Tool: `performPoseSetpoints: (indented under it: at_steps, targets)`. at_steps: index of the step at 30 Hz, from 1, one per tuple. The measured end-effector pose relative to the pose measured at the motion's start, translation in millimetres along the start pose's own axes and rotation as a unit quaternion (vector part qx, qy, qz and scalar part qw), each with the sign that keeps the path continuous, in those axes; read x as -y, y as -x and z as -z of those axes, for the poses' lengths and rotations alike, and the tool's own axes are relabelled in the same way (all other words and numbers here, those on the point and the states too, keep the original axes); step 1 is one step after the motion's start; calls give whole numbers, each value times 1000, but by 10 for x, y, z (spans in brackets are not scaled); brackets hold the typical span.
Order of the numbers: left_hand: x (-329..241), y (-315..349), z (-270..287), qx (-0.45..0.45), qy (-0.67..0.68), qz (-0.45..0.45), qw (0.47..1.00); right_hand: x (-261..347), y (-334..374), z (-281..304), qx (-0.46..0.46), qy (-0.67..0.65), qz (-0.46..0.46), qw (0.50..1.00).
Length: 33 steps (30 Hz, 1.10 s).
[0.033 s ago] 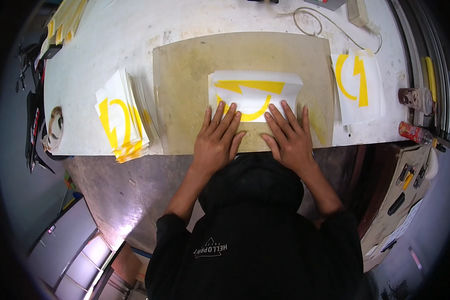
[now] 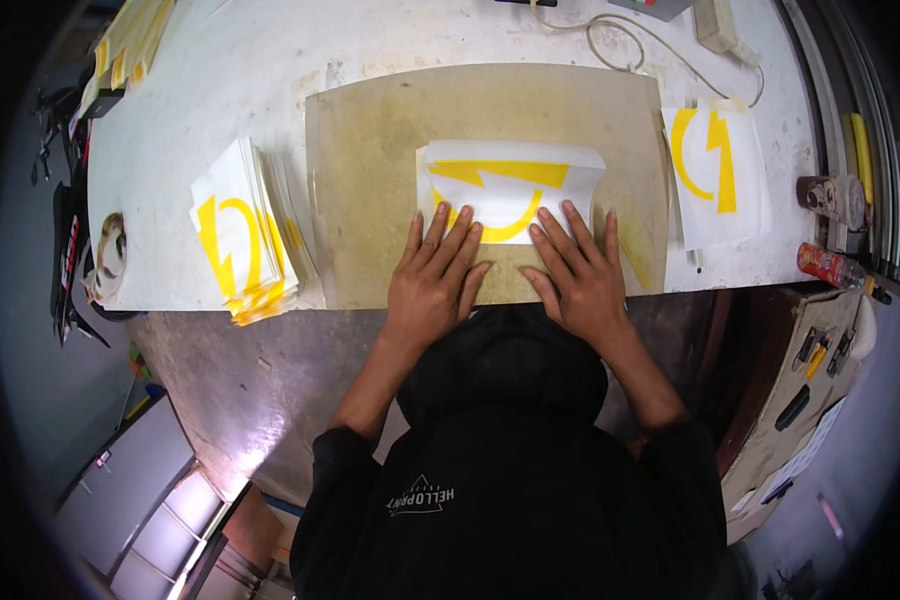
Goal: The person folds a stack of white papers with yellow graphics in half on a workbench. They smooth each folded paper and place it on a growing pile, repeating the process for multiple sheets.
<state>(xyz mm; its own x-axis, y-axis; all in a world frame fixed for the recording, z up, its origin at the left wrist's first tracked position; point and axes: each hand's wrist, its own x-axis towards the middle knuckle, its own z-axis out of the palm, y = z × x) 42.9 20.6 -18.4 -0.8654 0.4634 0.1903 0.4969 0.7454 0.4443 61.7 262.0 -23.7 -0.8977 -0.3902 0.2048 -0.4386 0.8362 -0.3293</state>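
The left hand [image 2: 428, 288] and right hand [image 2: 584, 288] lie flat and spread, set apart, touching the white and yellow paper [image 2: 505, 203]

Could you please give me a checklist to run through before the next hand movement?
1. Left hand placed: ok, fingers spread over the near left part of the white-and-yellow sheet.
2. Right hand placed: ok, fingers spread at the sheet's near right part.
3. Sheet within the brownish mat: ok, mat shows on every side.
4. Sheet's near edge straight throughout: cannot tell, the fingers cover parts of it.
5. Left stack of sheets fully on the table: not ok, its near end appears to stick out past the table edge.
6. Right-hand sheets clear of the right hand: ok, there is a gap.
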Motion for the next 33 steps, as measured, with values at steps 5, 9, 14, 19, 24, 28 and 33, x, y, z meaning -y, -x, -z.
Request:
performPoseSetpoints:
  at_steps: [5,9,14,19,24,28,33]
  targets:
    - [1,-9,8,-1,1,1,1000,7,-9,6,-4,-1,1,1000]
    - [45,-54,-38,-13,-4,-9,1000,-29,-49,-34,-14,-17,-8,1000]
    - [43,-64,-41,-19,-3,-6,1000,-31,-56,-33,-21,-18,-6,1000]
    - [-31,-187,4,-60,-6,14,998,3,-131,-33,-62,-6,-10,998]
    - [-46,-274,-157,-146,-11,37,989,95,-270,-133,-136,-41,-50,989]
    - [-96,-325,-120,-136,-11,57,989,132,-322,-100,-126,-50,-66,989]
    - [14,-305,56,-92,-23,56,994,76,-319,-68,-107,-52,-62,991]
